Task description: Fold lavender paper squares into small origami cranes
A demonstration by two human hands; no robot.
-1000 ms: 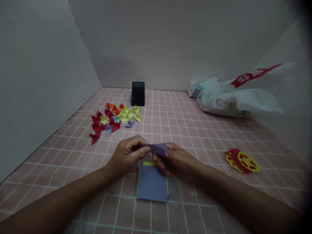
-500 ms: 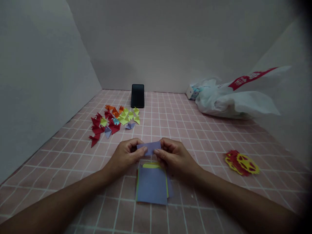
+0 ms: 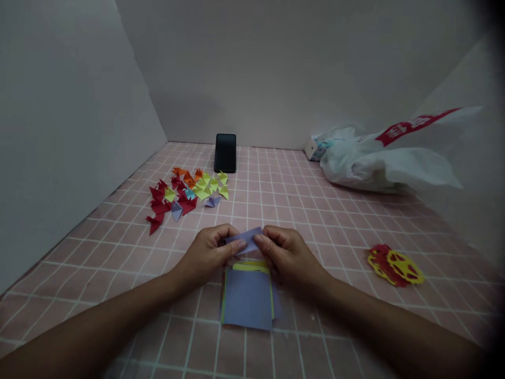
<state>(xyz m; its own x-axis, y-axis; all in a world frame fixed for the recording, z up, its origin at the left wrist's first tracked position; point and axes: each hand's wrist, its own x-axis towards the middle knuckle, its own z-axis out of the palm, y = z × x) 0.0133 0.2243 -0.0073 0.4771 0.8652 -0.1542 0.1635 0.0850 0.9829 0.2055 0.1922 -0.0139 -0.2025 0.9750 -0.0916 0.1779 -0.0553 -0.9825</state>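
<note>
Left hand (image 3: 216, 247) and right hand (image 3: 287, 255) pinch a seemingly folded purple paper (image 3: 249, 240) over the desk's (image 3: 315, 347) near edge.

A small papercraft spot, kind of building unclear: purple paper (image 3: 249, 240) in hand, folded birds (image 3: 188, 200) toward the far left corner of the pink gridded surface (image 3: 290, 206), pale walls (image 3: 260, 68) on three sides.

Your left hand (image 3: 213, 248) and right hand (image 3: 291, 257) hid both ends of the purple paper (image 3: 249, 240). The purple top sheet (image 3: 248, 301) covered most of the stack (image 3: 251, 267). Near the far edge of the tiled tabletop (image 3: 276, 210), the plastic bag (image 3: 366, 167) partly hid a box (image 3: 313, 149). The tabletop's near edge was cut off.
</note>
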